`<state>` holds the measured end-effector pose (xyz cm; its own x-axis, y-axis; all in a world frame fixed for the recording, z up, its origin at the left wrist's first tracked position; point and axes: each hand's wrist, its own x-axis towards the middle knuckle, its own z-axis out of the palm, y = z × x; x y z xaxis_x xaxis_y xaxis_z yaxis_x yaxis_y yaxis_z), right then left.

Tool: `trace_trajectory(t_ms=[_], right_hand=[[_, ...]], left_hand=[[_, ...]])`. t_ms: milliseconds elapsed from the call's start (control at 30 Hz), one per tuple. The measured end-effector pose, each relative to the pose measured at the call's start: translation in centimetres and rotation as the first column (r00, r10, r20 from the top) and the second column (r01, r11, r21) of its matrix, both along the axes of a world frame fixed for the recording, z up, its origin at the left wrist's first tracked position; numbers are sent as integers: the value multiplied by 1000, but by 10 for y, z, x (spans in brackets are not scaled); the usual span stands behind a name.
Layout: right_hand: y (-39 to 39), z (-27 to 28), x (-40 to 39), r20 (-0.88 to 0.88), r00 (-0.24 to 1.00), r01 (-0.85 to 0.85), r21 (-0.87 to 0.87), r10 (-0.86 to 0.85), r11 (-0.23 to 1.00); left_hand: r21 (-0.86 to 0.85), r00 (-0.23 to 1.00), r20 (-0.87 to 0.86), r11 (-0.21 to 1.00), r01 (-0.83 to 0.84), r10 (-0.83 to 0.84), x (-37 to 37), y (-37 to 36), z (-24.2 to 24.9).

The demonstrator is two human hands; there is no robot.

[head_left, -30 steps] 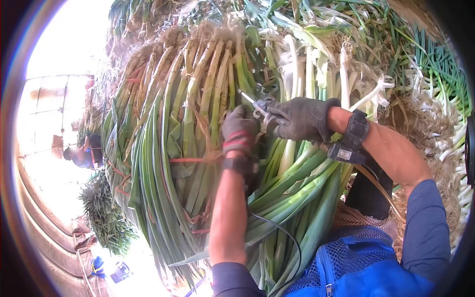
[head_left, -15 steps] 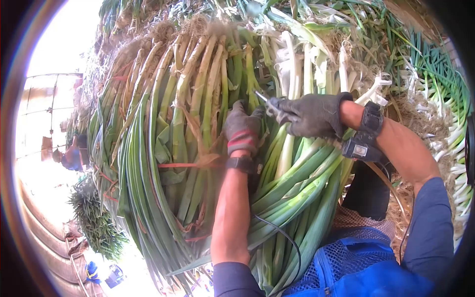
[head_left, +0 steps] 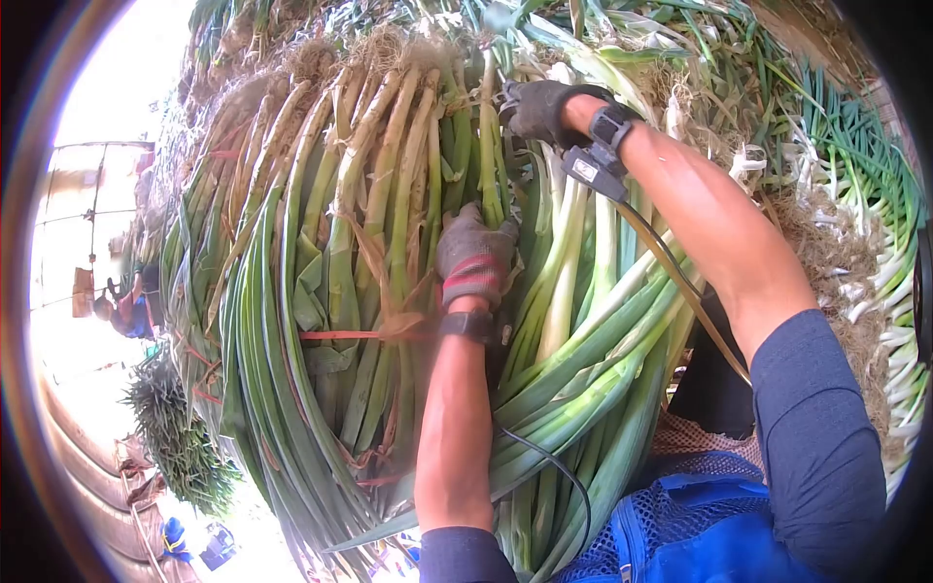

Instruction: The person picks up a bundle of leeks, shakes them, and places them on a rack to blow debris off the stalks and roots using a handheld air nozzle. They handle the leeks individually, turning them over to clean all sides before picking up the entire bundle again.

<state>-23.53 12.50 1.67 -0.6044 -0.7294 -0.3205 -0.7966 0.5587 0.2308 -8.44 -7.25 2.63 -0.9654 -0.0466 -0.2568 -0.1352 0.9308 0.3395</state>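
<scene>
My left hand point(head_left: 476, 255), in a dark glove with a red band, is closed around a green onion stalk point(head_left: 490, 146) in the middle of the pile. My right hand point(head_left: 542, 109), gloved too, is closed near the root end of that stalk. A thin metal-tipped tool shows in it in the earlier view; now the fingers mostly hide it. A small box-shaped device point(head_left: 595, 173) hangs under my right wrist, with a hose point(head_left: 671, 262) running back along the arm. Unpeeled onions point(head_left: 374, 146) with brown roots lie to the left; paler peeled stalks point(head_left: 604, 243) lie to the right.
A red tie point(head_left: 340, 335) crosses the left bundle. Loose leaves and roots point(head_left: 719, 126) are heaped behind, and more onions point(head_left: 855, 146) line the far right. A black cable point(head_left: 559, 457) loops near my left forearm. Another person point(head_left: 131, 309) is at the far left.
My right hand has moved up and left, from beside my left hand to near the stalk's root end, with the device and hose. My left hand has stayed nearly in place.
</scene>
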Motion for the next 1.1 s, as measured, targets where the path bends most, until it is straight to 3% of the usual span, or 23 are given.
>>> trace_trajectory(t_ms=[33,67,100,167,233,300,333,400,467,500,633,700,767,833,867,900,967,1033,1067,1100], right_hand=[[3,10,14,287,933,286,-223,-218,932],[7,20,30,582,747,581,-333,-323,743],[11,25,49,828,477,827,-309,-295,470],[23,20,96,868,493,806,-430,-60,406],[34,44,144,851,511,773,-393,-122,499],[39,57,170,870,469,789,-333,-155,517],[38,66,170,855,444,797,-241,-267,554],[31,29,148,802,567,754,-415,-186,509],[23,33,123,791,581,765,-451,-190,460],[17,55,116,808,504,828,-352,-305,436],[19,-10,65,627,721,661,-497,-295,561],[21,5,80,712,616,778,-479,-337,407],[28,35,110,752,581,790,-429,-312,437],[31,43,121,765,505,843,-338,-400,418],[33,37,121,730,567,800,-379,-380,465],[29,32,129,729,658,745,-594,-188,305],[26,44,135,835,540,821,-497,-103,280],[25,26,131,699,633,755,-459,-334,469],[28,33,131,747,587,767,-389,-312,510],[31,36,139,779,587,772,-455,-222,445]], left_hand=[[1,999,31,1000,-15,15,-2,0,1],[3,998,61,999,-33,32,-4,-1,1],[4,995,91,999,-48,48,-5,-1,2],[27,989,131,997,-75,71,-3,-1,3],[17,988,139,998,-68,65,-1,-4,2],[-17,992,122,1000,-23,25,8,-7,2],[-19,990,138,999,-31,33,13,-8,4],[-23,985,164,999,-47,50,21,-7,15],[-21,980,176,996,-85,88,30,-10,18],[-20,977,184,994,-103,105,33,-10,21],[6,978,181,994,-111,108,40,-6,30],[-9,978,181,994,-105,105,38,-8,26],[19,983,169,997,-81,77,34,-14,12],[13,980,190,997,-70,66,46,-18,11],[6,979,195,998,-63,61,47,-13,20],[1,979,195,998,-60,58,46,-9,24],[-27,978,208,999,-30,35,49,-6,26],[-34,972,235,999,-2,10,52,-2,32],[-20,969,247,1000,11,-6,54,-1,34],[21,967,256,1000,4,-9,57,-2,32]])
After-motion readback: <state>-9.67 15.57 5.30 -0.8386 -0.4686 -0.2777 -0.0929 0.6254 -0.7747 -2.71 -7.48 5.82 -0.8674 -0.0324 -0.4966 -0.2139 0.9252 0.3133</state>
